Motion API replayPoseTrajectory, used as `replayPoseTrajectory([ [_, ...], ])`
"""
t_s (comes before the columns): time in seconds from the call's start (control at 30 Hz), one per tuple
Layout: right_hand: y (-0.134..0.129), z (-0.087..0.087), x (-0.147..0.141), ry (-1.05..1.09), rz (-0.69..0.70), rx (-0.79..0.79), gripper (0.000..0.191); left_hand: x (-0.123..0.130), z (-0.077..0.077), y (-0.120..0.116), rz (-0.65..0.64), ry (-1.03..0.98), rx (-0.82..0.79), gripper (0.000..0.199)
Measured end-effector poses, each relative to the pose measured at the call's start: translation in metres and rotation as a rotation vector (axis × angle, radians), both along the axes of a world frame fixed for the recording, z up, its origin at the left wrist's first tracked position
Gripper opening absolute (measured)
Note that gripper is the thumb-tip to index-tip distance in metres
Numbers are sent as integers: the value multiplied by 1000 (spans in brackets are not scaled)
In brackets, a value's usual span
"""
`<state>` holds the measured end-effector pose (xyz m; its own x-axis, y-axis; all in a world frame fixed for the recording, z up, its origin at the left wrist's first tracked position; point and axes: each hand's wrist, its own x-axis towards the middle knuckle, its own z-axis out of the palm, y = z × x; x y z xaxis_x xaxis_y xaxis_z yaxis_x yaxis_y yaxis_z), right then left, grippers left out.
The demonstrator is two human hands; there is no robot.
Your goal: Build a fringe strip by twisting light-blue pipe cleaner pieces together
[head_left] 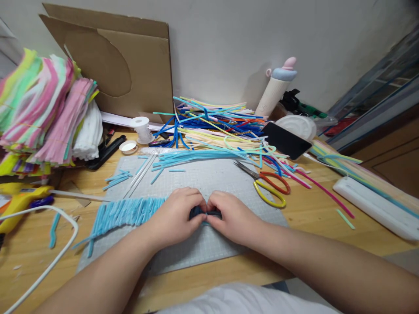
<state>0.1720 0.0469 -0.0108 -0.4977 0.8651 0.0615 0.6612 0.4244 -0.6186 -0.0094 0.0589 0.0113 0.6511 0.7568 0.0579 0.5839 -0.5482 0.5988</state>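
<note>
Scissors [258, 176] lay far right, while left hand [178, 214] and right hand [234, 218] pinched a dark thing [215, 214] (mostly hidden) beside blue fuzzy sticks [127, 213].

So from where I'm standing, both forearms come in from the near side, bare, left one angled up from the near left and right one from the near right. The left hand [183, 213] and right hand [229, 216] meet right around the middle, fingertips basically together. Wrists are pretty low, knuckles up, fingers curled. Thumbs are on the near side, pointing at each other, each pinched in close to its own index finger.
</note>
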Motion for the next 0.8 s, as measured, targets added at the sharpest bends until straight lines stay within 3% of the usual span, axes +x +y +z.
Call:
replayPoseTrajectory([
  [0.3,2,0,0,11,-11,-22,16,1,-8,5,21,-20,-50,16],
  [0.5,0,2,0,-7,-19,-22,15,2,-8,5,57,-31,-84,12],
  [0.8,-4,12,2,-192,-76,22,12,2,-8,5,68,-32,-79,12],
])
